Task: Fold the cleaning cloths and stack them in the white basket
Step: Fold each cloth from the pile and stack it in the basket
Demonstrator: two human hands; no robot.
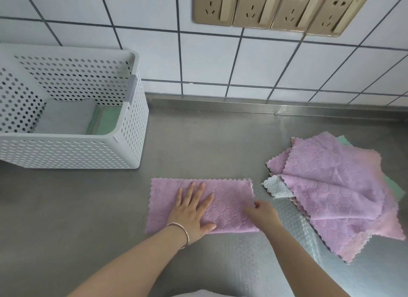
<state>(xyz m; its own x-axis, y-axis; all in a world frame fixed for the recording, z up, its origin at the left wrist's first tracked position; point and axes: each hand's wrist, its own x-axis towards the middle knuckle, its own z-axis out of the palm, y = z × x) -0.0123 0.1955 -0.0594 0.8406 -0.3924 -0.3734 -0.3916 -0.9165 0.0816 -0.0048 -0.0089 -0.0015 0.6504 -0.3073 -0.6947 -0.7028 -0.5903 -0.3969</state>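
Observation:
A purple cleaning cloth, folded into a long rectangle, lies flat on the steel counter in front of me. My left hand presses flat on its left half with straight fingers. My right hand pinches the cloth's right edge with curled fingers. The white perforated basket stands at the left. Inside it lie a folded grey cloth and a folded green cloth. A loose pile of unfolded cloths, mostly purple with pink, green and pale blue ones beneath, sits at the right.
The steel counter runs back to a white tiled wall. A row of gold wall sockets hangs above. Bare counter lies between the basket and the pile.

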